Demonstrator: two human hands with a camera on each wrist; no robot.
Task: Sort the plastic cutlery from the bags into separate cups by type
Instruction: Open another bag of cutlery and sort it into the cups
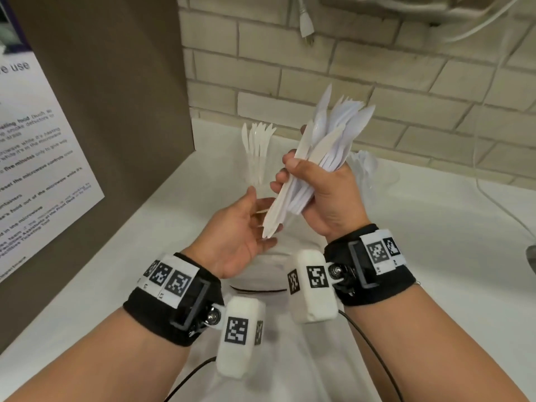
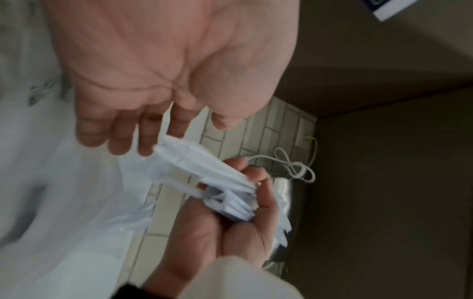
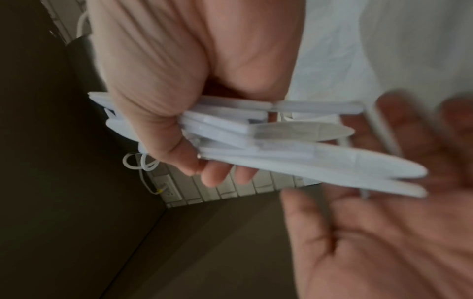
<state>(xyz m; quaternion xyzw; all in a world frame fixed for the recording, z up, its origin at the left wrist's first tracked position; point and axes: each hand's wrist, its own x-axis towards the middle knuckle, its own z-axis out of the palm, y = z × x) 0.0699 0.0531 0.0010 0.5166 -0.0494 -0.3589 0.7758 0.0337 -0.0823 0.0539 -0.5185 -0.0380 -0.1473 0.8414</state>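
Plastic knives (image 1: 316,158), a full bundle, sit clenched in the right hand (image 1: 324,195); the left hand (image 1: 240,236) waits flat-fingered just under their handles. Likely next: square them, then drop into the knife cup (image 1: 256,158) behind.

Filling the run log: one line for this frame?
right hand: grips knife bundle | left hand: open under bundle ends | clear cup: holds knives | stage: sorting underway
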